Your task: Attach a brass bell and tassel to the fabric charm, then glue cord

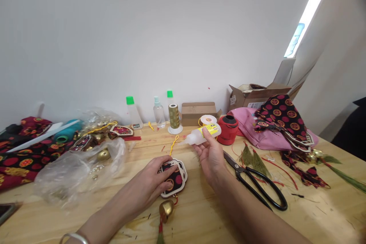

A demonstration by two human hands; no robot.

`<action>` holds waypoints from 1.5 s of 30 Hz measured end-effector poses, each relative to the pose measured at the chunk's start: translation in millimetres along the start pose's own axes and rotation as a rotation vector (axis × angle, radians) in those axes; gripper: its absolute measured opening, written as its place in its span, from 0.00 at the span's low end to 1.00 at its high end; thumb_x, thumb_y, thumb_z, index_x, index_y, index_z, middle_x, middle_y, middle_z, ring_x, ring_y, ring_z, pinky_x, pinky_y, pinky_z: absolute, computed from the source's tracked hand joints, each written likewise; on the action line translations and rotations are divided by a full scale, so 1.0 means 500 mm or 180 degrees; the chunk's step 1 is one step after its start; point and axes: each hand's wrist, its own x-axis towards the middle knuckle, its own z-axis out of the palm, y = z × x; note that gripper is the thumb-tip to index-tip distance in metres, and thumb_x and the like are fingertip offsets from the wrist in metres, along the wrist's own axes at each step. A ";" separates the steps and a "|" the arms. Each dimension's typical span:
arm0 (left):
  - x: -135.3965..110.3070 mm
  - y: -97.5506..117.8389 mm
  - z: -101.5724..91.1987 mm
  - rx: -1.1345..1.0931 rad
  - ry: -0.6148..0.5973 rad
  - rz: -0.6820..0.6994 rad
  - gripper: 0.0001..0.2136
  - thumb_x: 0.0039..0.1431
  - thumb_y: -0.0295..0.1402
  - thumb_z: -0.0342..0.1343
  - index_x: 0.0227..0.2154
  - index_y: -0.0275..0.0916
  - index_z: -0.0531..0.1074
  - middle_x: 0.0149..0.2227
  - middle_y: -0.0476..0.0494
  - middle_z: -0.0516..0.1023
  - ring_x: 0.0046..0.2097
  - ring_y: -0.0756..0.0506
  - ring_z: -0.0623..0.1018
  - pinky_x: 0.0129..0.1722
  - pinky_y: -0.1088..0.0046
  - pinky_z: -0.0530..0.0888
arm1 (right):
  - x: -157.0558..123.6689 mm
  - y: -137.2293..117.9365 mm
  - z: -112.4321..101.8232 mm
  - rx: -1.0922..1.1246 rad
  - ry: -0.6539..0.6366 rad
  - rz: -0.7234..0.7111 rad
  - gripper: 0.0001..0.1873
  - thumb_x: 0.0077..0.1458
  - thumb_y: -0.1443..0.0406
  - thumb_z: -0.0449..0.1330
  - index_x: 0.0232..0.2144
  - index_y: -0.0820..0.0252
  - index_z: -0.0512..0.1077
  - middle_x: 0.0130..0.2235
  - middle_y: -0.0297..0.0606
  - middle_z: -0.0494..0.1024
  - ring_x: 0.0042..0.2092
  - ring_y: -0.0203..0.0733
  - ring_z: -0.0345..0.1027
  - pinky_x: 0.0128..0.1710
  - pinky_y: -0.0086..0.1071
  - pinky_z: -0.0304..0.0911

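Observation:
My right hand (211,156) is closed around a small glue bottle (197,136) with a yellow label. The bottle is tilted nearly level, its clear nozzle pointing left, above the table. My left hand (156,179) steadies a pendant (175,183) on the wood, its fingers lying over the left side. Dark patterned fabric with a pale frame makes up the pendant. From its top runs a yellow braided cord (173,145); below it hang a brass bell (166,210) and a red and green tassel (160,232). The fingers hide the pendant's left edge.
Black-handled scissors (251,179) and green tassels (253,160) lie right of my right hand. Behind stand a gold thread spool (174,116), a red thread cone (228,129) and bottles (159,112). A plastic bag (77,171) and patterned cloth (20,160) are left; a cardboard box (251,97) is back right.

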 end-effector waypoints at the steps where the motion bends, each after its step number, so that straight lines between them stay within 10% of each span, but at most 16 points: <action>1: 0.001 0.001 0.000 -0.0003 -0.0003 -0.0015 0.17 0.56 0.32 0.44 0.50 0.47 0.61 0.52 0.41 0.62 0.52 0.42 0.64 0.50 0.64 0.64 | 0.000 0.000 0.000 0.0012 -0.0006 -0.0004 0.16 0.36 0.65 0.64 0.31 0.61 0.66 0.30 0.34 0.76 0.33 0.37 0.70 0.33 0.30 0.68; 14: -0.002 0.003 -0.017 -0.0284 0.0089 -0.0112 0.18 0.58 0.32 0.42 0.52 0.46 0.56 0.52 0.41 0.62 0.52 0.45 0.63 0.50 0.67 0.64 | 0.004 -0.003 -0.001 0.0025 -0.0080 0.0016 0.15 0.39 0.64 0.63 0.33 0.60 0.66 0.29 0.33 0.76 0.32 0.36 0.71 0.31 0.28 0.68; 20: -0.046 0.034 -0.097 -0.0418 0.0387 -0.0031 0.13 0.57 0.31 0.44 0.44 0.44 0.65 0.45 0.44 0.69 0.46 0.48 0.69 0.45 0.75 0.66 | -0.010 -0.011 0.002 0.0335 -0.0363 0.0774 0.09 0.43 0.66 0.61 0.30 0.62 0.67 0.26 0.34 0.76 0.26 0.33 0.71 0.25 0.22 0.68; 27: -0.159 -0.060 -0.189 -0.0054 0.0697 -0.1316 0.10 0.56 0.34 0.44 0.26 0.40 0.70 0.35 0.46 0.74 0.38 0.48 0.73 0.39 0.75 0.67 | -0.026 -0.013 0.010 0.0271 -0.0563 0.1234 0.07 0.49 0.65 0.55 0.32 0.64 0.66 0.26 0.41 0.77 0.25 0.36 0.71 0.20 0.24 0.68; 33: -0.194 -0.113 -0.175 0.0606 -0.0147 -0.1781 0.10 0.54 0.31 0.44 0.25 0.40 0.71 0.29 0.46 0.74 0.32 0.46 0.73 0.29 0.76 0.65 | -0.031 -0.010 0.008 0.0258 -0.0724 0.1185 0.06 0.51 0.67 0.53 0.34 0.62 0.64 0.28 0.41 0.76 0.28 0.38 0.72 0.22 0.27 0.69; 45: -0.131 -0.152 -0.128 0.0875 -0.0040 -0.2395 0.09 0.49 0.28 0.47 0.25 0.40 0.74 0.32 0.42 0.75 0.36 0.44 0.73 0.34 0.73 0.64 | -0.028 -0.012 0.006 0.0216 -0.0730 0.1109 0.05 0.52 0.68 0.51 0.34 0.62 0.62 0.28 0.40 0.76 0.27 0.37 0.72 0.22 0.26 0.69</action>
